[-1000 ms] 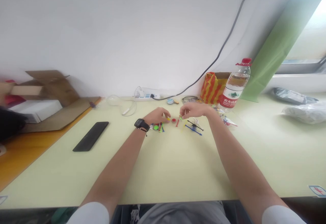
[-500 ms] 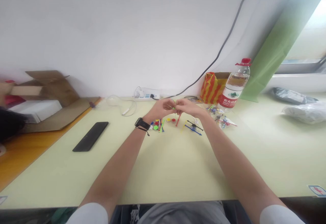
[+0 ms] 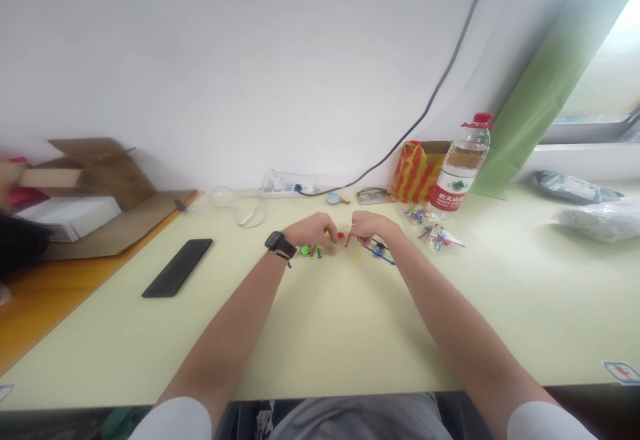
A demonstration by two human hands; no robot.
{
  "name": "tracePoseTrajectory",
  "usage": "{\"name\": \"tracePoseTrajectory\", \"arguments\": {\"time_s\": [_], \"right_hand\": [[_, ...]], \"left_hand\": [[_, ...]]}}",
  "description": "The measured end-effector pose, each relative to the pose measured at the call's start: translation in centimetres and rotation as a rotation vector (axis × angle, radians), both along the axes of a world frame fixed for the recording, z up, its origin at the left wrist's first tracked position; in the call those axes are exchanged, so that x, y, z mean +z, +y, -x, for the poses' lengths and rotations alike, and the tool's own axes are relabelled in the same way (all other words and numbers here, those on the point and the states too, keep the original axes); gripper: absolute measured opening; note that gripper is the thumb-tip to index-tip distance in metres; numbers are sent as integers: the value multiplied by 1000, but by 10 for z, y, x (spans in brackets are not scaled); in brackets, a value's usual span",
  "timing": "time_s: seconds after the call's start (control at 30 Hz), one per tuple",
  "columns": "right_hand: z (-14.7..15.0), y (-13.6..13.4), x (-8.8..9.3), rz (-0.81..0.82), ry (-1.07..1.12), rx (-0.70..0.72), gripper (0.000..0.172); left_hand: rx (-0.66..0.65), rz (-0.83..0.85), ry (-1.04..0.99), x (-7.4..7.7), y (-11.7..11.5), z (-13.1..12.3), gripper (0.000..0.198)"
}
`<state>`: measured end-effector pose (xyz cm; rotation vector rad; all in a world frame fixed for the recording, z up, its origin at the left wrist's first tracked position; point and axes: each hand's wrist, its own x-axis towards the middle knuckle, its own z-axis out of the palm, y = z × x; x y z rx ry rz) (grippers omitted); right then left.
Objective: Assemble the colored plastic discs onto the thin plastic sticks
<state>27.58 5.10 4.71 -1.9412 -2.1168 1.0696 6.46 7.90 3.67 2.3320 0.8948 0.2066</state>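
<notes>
1. I see the small red disc (image 3: 341,235) lying on the table (image 3: 325,320), between both hands.
2. The left hand (image 3: 311,230) is curled, with its fingertips down just beside the disc. I cannot tell if it grasps anything.
3. The right hand (image 3: 369,225) is curled at the top of the red stick (image 3: 348,242). Whether it grips the stick is unclear.
4. The green pieces (image 3: 306,250) lie near the left wrist.

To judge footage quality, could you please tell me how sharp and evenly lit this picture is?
Head view: the window is blown out; the coloured pieces by the left hand and right hand are soft; the table edge bows from lens distortion.
</notes>
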Motion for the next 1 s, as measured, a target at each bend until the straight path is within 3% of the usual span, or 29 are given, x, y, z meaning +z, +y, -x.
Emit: {"name": "tracePoseTrajectory", "arguments": {"time_s": [0.13, 0.43, 0.73, 1.0], "right_hand": [[-1, 3, 0, -1, -60, -26, 35], [-4, -6, 3, 52, -173, 58, 29], [16, -13, 4, -124, -277, 106, 36], [-17, -5, 21, -65, -331, 194, 10]], "left_hand": [[23, -104, 20, 0, 3, 5, 24], [78, -220, 5, -2, 10, 15, 47], [62, -135, 15, -4, 12, 17, 43], [22, -317, 16, -3, -6, -15, 41]]}}
